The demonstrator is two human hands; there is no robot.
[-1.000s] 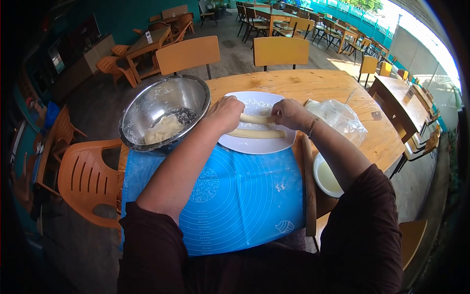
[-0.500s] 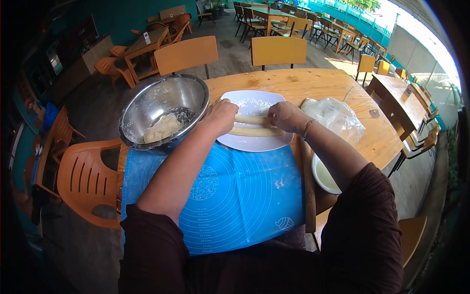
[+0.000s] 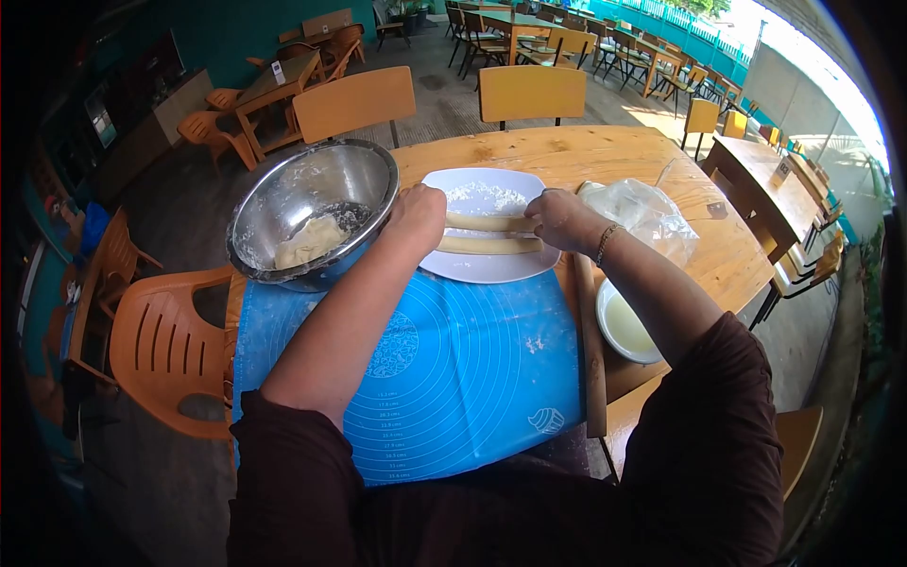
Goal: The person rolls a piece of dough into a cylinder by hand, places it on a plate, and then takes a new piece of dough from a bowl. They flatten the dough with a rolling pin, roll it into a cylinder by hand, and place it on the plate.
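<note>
Two pale dough ropes lie side by side across a white plate dusted with flour. My left hand [image 3: 419, 217] has its fingers closed around the left end of the far dough rope [image 3: 487, 223]. At that rope's right end, my right hand [image 3: 569, 223] pinches the dough between thumb and fingers. The near dough rope [image 3: 491, 245] rests on the plate [image 3: 484, 272], just in front of the held one. Both rope ends in my hands are hidden by the fingers.
Left of the plate, a steel bowl [image 3: 269, 194] contains a dough lump [image 3: 310, 242]. A blue measured mat [image 3: 472, 378] covers the near table. To the right are a wooden rolling pin [image 3: 592, 378], a white bowl [image 3: 628, 331] of pale liquid and a clear plastic bag [image 3: 652, 217].
My hands have moved slightly apart, and more of the far dough rope shows between them. The whole view has shifted a little.
</note>
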